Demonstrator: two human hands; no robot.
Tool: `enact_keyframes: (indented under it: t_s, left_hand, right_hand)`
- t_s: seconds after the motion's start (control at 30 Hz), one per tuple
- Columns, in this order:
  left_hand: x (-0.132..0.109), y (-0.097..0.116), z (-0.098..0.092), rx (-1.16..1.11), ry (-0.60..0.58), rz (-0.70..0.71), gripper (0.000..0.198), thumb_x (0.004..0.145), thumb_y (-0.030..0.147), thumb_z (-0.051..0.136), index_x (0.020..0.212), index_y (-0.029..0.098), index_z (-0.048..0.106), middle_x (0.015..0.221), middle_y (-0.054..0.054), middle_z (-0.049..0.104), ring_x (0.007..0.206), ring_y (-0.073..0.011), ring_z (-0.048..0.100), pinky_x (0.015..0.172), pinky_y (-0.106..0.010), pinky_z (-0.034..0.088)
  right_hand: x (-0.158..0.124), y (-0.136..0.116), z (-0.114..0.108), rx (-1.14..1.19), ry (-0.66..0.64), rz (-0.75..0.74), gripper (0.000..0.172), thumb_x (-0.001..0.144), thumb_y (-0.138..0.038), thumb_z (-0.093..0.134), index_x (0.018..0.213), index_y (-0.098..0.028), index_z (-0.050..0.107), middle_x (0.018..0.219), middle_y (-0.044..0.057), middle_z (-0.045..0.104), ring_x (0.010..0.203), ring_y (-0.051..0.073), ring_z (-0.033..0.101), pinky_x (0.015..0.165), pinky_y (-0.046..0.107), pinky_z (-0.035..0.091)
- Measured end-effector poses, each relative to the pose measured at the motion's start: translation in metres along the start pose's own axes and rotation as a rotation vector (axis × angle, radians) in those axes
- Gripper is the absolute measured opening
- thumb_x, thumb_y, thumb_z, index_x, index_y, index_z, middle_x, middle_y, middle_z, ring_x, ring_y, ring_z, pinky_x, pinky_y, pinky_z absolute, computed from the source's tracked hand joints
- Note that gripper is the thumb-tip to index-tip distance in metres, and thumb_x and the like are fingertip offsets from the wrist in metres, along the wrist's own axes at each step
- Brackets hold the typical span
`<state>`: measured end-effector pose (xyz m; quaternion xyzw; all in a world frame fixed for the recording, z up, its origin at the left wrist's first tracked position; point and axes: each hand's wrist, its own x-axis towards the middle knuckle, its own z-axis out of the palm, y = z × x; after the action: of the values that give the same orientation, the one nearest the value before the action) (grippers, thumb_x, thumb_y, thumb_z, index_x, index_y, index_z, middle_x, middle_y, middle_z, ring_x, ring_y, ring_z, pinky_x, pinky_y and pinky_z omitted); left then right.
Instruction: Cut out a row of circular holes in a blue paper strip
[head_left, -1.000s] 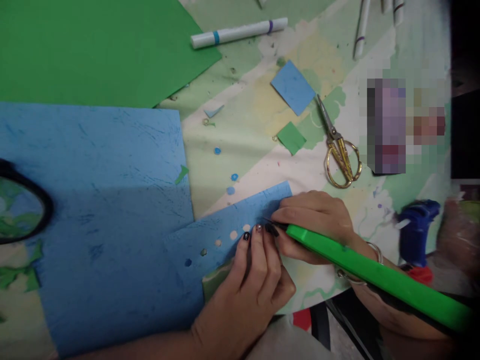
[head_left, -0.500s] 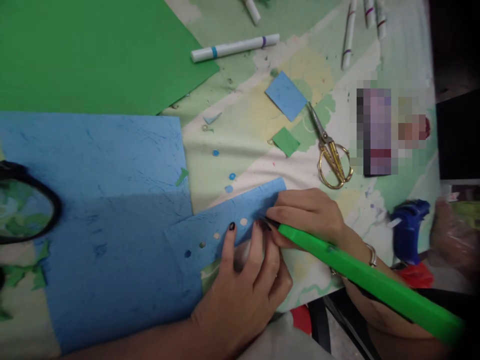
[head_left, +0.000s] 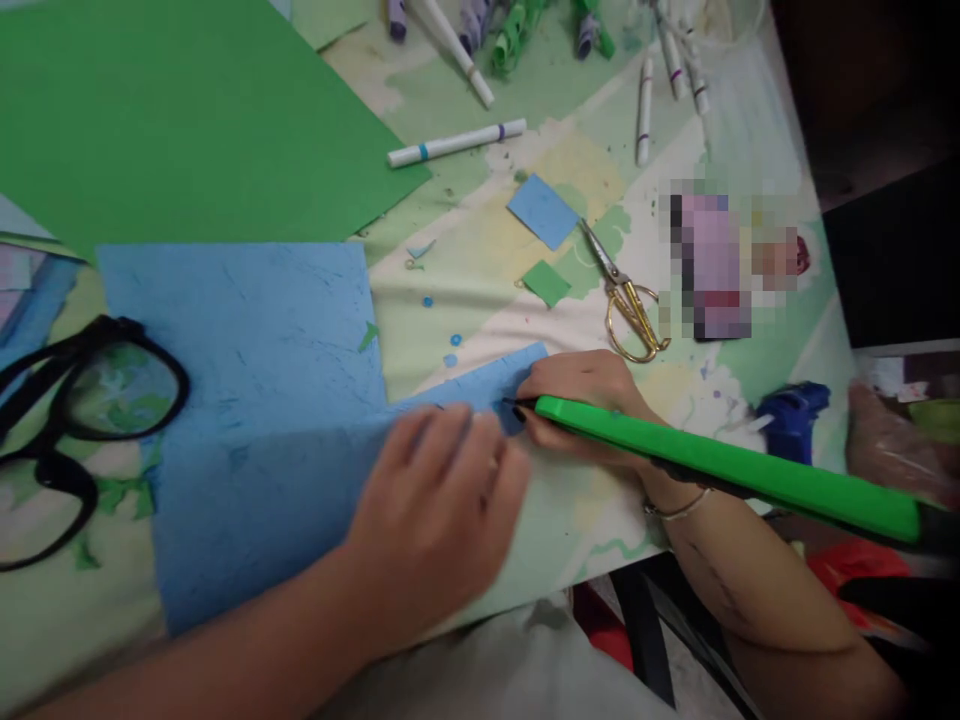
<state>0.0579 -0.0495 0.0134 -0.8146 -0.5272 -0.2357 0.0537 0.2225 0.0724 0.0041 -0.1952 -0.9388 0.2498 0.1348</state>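
Note:
In my right hand (head_left: 581,395) is a long green utility knife (head_left: 712,465), its dark narrow tip down on a strip of blue paper (head_left: 480,382). The knife's handle slants back towards the lower right. My left hand (head_left: 442,500) is over the near part of the strip, its fingers bent and blurred, their tips hidden. Most of the strip is covered by this hand. Under the strip's left end lies a larger blue sheet (head_left: 247,330) with scratch marks.
Black glasses (head_left: 120,380) rest over the sheet's left edge. Gold-handled scissors (head_left: 626,295) lie beyond my right hand, near small blue and green paper pieces. A marker (head_left: 457,143), green paper (head_left: 187,120) and a blue glue gun (head_left: 795,420) are further out.
My left hand has shifted left and its spread fingers have bent, covering the holes in the strip. The view has moved, showing more of the glasses. The right hand keeps the knife.

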Motion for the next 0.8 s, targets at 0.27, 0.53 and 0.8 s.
enact_keyframes:
  t_s: [0.27, 0.53, 0.8]
  left_hand:
    - [0.012, -0.042, -0.004, -0.06, -0.333, -0.342, 0.018, 0.088, 0.028, 0.049, 0.098, 0.013, 0.055, 0.084, -0.009, 0.06, 0.076, -0.0248, 0.057, 0.065, -0.036, 0.044]
    - [0.019, -0.05, -0.007, -0.119, -0.499, -0.472, 0.023, 0.085, 0.043, 0.055, 0.076, 0.022, 0.056, 0.065, 0.001, 0.058, 0.056, -0.0159, 0.05, 0.052, -0.027, 0.025]
    - [0.021, -0.048, -0.005, -0.059, -0.522, -0.457, 0.024, 0.088, 0.042, 0.053, 0.076, 0.021, 0.057, 0.064, 0.0, 0.059, 0.056, -0.0166, 0.05, 0.052, -0.027, 0.02]
  right_hand:
    - [-0.015, -0.009, 0.007, 0.026, 0.144, 0.041, 0.015, 0.087, -0.018, 0.052, 0.073, -0.018, 0.059, 0.071, 0.001, 0.063, 0.066, 0.012, 0.056, 0.062, 0.024, 0.044]
    - [-0.012, -0.009, 0.005, 0.031, 0.144, -0.029, 0.012, 0.082, -0.013, 0.054, 0.073, -0.016, 0.062, 0.066, 0.002, 0.062, 0.065, 0.013, 0.056, 0.061, 0.024, 0.045]
    - [-0.015, -0.011, 0.013, 0.149, 0.207, 0.027, 0.011, 0.08, -0.01, 0.055, 0.073, -0.016, 0.061, 0.071, 0.001, 0.062, 0.068, 0.012, 0.055, 0.065, 0.025, 0.046]
